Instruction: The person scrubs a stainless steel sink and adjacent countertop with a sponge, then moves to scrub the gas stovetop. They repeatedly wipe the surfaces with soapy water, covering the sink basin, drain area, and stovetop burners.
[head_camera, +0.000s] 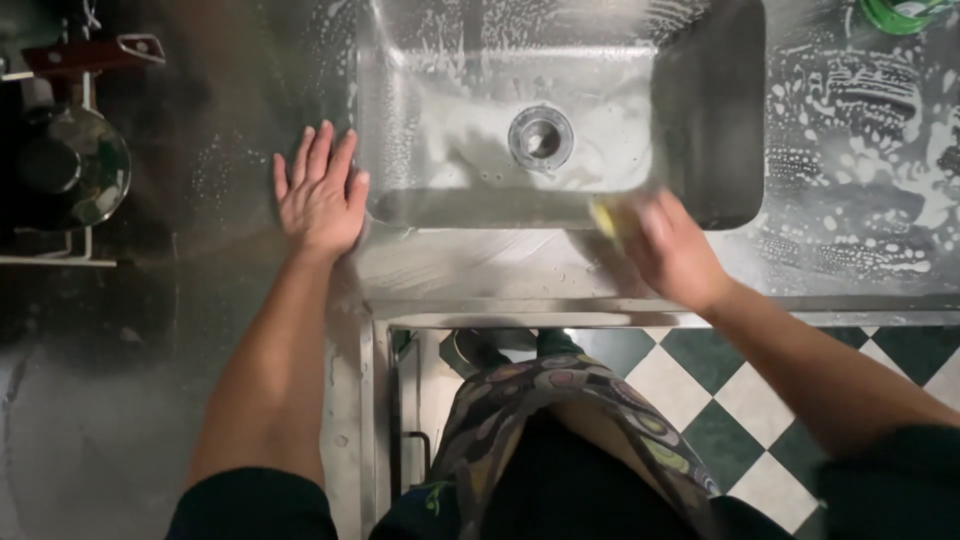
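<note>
A yellow sponge (607, 216) sat on the front rim of the steel sink (470, 205), clutched in the blurred right hand (672, 250). The left hand (320, 195) lay flat, fingers spread, holding nothing, on the wet counter (220, 250) just beside the basin. Soap suds (860, 100) streaked the right drainboard; a pot lid (70, 165) rested far left.

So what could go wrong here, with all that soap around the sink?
The left hand presses flat on the wet counter, so it might slide. The right hand rubs a yellow sponge along the sink edge, so it could slip into the basin. Suds may also drip onto the checkered floor, making it slippery.
</note>
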